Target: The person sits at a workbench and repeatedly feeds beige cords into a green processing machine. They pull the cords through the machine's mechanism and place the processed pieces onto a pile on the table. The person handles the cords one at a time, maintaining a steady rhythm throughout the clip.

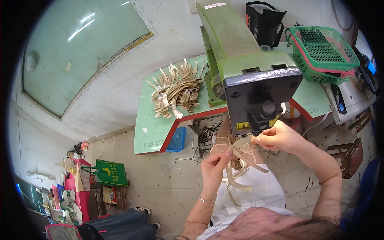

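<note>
Left hand grip pinched on a beige leather strap, right hand grip clenched on its other end under the green machine's black head, cut strap pile on green bench, green basket right

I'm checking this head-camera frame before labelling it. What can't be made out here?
- Machine's working tip: hidden behind its black head.
- Where the tan strap is fed: covered by the right hand.
- Left hand grip: fingertips too small.
- Green basket contents: mesh hides them.
</note>
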A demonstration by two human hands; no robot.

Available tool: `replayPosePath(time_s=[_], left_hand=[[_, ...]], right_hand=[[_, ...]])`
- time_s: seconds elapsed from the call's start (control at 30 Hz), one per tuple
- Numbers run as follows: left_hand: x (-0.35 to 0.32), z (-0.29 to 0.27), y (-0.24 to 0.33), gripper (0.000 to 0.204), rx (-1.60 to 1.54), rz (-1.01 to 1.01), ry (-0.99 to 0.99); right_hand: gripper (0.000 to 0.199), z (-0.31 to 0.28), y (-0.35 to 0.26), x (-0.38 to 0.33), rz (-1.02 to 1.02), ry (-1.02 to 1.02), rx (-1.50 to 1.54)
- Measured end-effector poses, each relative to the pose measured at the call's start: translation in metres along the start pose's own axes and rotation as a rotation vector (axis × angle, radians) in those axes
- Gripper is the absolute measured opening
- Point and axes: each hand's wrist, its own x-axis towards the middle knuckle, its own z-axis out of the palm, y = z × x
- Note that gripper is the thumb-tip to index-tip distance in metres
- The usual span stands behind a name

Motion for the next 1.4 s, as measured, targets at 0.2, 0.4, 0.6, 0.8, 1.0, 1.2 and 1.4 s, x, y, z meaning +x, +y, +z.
replayPosePath(time_s=[0.2,0.4,0.6,0.8,1.0,1.2,1.4], left_hand=[[-0.017,-0.024,0.006,0.015,-0.003,0.117,0.158],[0.091,-0.060,0.088,0.029,0.340,0.436,0.393],[0.302,-0.133,0.098,0.034,1.265,0.135,0.460],[0.296,-0.096,0.039,0.043,1.540,0.933,0.771],[0.107,-0.064,0.038,0.045,1.172,0.229,-0.464],[0.019,0.007,0.035,0.013,0.526,0.107,-0.673],[0.020,0.039,0.022,0.016,0.011,-0.123,-0.310]], right_hand=[[0.022,0.029,0.018,0.012,-0.164,0.002,0.072],[0.022,0.050,0.161,0.059,-0.433,0.016,-0.349],[0.042,0.156,0.268,0.090,-0.520,0.062,-0.812],[0.035,0.144,0.269,0.093,-0.320,0.183,-0.458],[0.026,0.072,0.190,0.088,-0.616,-0.071,-0.406],[0.021,-0.022,0.011,0.009,-0.435,-0.381,-0.773],[0.024,-0.050,-0.056,0.011,-0.281,-0.261,-0.881]])
